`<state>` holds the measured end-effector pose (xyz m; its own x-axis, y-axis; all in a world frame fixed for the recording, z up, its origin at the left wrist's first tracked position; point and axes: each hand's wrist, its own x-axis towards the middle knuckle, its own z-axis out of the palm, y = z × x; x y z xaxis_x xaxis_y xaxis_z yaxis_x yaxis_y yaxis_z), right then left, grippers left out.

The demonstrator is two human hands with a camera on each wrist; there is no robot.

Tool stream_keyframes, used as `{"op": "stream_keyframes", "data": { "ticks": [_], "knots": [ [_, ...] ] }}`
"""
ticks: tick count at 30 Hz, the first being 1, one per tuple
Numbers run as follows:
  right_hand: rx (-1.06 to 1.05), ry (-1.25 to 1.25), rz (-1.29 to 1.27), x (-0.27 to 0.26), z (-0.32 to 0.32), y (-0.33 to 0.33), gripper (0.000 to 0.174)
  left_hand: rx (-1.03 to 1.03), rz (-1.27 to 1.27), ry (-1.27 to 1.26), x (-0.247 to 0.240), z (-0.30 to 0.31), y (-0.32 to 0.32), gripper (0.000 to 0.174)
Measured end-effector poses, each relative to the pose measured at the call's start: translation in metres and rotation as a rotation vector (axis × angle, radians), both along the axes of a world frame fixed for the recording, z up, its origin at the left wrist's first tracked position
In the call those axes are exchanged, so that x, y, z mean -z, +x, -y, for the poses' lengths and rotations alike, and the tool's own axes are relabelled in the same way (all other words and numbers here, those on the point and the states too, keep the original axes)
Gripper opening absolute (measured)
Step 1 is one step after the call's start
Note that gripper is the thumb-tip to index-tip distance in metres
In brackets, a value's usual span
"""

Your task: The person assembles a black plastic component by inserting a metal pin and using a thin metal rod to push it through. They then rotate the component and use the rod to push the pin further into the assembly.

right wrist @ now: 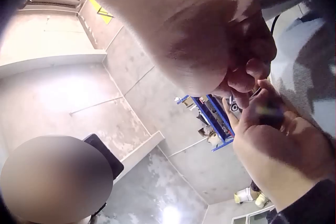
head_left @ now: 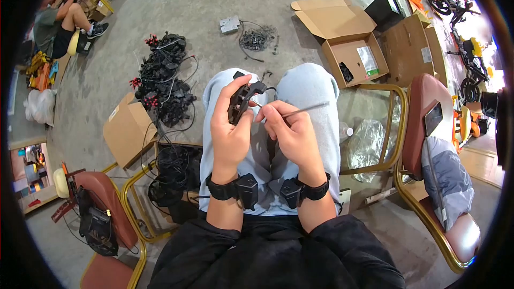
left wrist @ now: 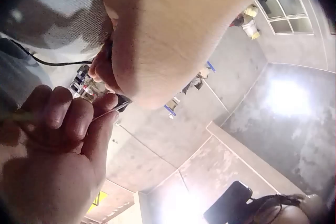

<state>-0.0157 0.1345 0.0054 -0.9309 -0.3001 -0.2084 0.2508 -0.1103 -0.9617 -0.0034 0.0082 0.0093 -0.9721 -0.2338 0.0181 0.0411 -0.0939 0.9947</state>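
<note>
Over the lap, the left hand (head_left: 231,138) grips a black plastic part (head_left: 239,106) with a curved, open frame, thumb on one side and fingers on the other. The right hand (head_left: 293,138) pinches a thin grey metal tool (head_left: 306,109) between thumb and fingers. Its tip points at the near side of the black part, and its long end sticks out to the right. A black cable (left wrist: 52,63) runs towards the left hand in the left wrist view. In the right wrist view the fingers of both hands meet, hiding most of the part.
A heap of black cabled parts (head_left: 167,83) lies on the floor ahead left. Farther ahead are a silver box (head_left: 229,24) and a pile of small dark pieces (head_left: 257,38). An open cardboard box (head_left: 333,48) stands ahead right. Chairs (head_left: 420,123) flank both sides; another person (head_left: 61,27) sits far left.
</note>
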Motion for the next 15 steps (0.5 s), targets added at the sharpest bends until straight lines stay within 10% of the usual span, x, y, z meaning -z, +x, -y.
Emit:
{"op": "stream_keyframes", "data": {
  "ticks": [15],
  "knots": [
    [-0.108,-0.333,0.393,-0.003,-0.008,-0.006,0.034,0.062,-0.153,-0.244,0.007,-0.001,-0.004,0.052]
  ]
}}
